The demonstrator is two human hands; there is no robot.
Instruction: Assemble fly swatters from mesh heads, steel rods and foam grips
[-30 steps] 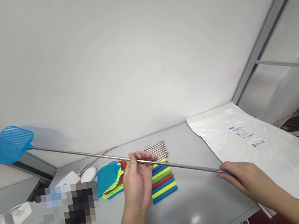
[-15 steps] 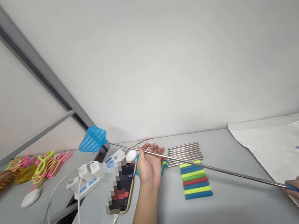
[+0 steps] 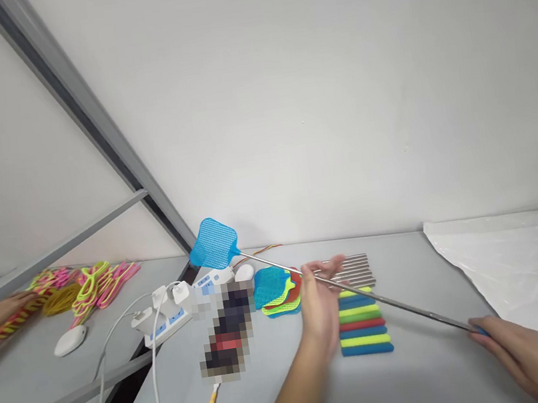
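Head view: fly swatter (image 3: 213,243) slants above the table (image 3: 409,261).
Right hand (image 3: 534,350) wraps its handle (image 3: 481,331); left hand (image 3: 319,308) supports it with fingers spread, so a loose wrist could swing it into the power strip (image 3: 208,284).

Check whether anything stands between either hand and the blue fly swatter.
Nothing visible does: the right hand grips the swatter by its blue handle, and the metal rod runs across the left hand.
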